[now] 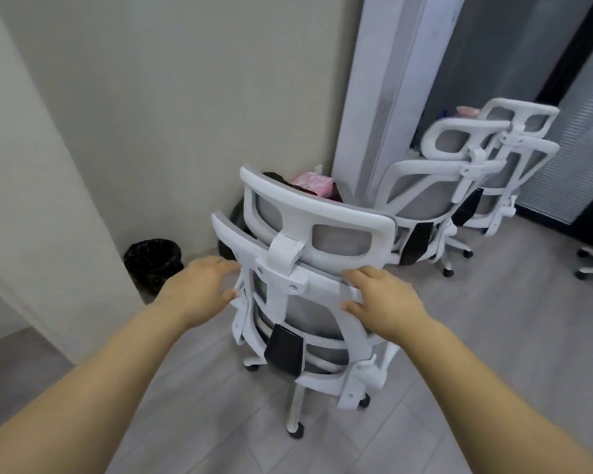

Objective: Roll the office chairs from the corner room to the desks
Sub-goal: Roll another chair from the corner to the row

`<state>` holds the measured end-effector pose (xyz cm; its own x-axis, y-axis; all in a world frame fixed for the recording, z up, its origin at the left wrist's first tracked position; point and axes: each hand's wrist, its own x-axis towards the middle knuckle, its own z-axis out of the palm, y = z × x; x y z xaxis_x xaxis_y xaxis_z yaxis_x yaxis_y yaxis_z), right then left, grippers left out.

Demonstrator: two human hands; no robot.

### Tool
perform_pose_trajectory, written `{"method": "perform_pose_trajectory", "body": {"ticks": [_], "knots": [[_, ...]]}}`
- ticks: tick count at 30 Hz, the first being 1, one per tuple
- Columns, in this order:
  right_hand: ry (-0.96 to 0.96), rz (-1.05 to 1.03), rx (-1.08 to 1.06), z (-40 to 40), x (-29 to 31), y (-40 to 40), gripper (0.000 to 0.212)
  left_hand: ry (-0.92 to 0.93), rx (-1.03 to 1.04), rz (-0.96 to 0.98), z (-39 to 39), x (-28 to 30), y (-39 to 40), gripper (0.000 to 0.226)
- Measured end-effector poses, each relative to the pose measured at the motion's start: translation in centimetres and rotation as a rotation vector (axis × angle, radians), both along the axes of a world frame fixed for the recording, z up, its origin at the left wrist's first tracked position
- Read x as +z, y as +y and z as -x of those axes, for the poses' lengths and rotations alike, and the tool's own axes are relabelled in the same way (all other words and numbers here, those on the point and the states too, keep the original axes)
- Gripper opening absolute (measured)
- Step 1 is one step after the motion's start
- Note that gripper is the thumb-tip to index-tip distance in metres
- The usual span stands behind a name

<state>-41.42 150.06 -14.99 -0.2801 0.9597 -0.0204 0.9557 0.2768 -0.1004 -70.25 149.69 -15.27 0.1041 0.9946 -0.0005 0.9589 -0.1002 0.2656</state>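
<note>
Head view: round black-lined waste bin [153, 265] at the wall corner; left hand [199, 289] and right hand [384, 304], fingers spread, touching the nearest white-framed grey mesh office chair [308, 289]; 2 matching chairs [459, 186] behind, right, beside a white tower unit [384, 107].

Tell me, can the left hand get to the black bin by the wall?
Probably yes. The left hand is at the near chair, and the black bin stands just left of it on open floor, though it sits low, so bending looks needed.
</note>
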Motion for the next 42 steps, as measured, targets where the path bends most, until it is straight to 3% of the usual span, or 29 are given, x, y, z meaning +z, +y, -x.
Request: {"method": "perform_pose_trajectory", "body": {"ticks": [5, 13, 17, 27, 33, 42], "knots": [[0.012, 0.012, -0.130, 1.6, -1.6, 1.9, 0.054, 0.037, -0.128, -0.038, 2.0, -1.3, 6.0, 0.063], [0.149, -0.109, -0.257, 3.0, -4.1, 1.1, 0.038, 0.008, -0.378, -0.164, 3.4, -3.8, 11.4, 0.054], [0.130, -0.022, -0.328, 2.6, -4.2, 1.1, 0.038, -0.007, -0.411, -0.198, 3.4, -3.8, 11.6, 0.051], [0.137, 0.003, -0.361, 0.4, -4.1, -2.5, 0.034, -0.086, -0.386, -0.149, 0.2, -3.0, 8.0, 0.043], [0.162, -0.008, -0.360, -3.0, -4.0, -8.7, 0.035, -0.093, -0.396, -0.011, -3.2, -1.6, 3.1, 0.031], [0.211, 0.012, -0.431, -10.1, -3.9, -19.4, 0.038, -0.168, -0.412, 0.022, -10.1, -1.8, -6.3, 0.035]]}}
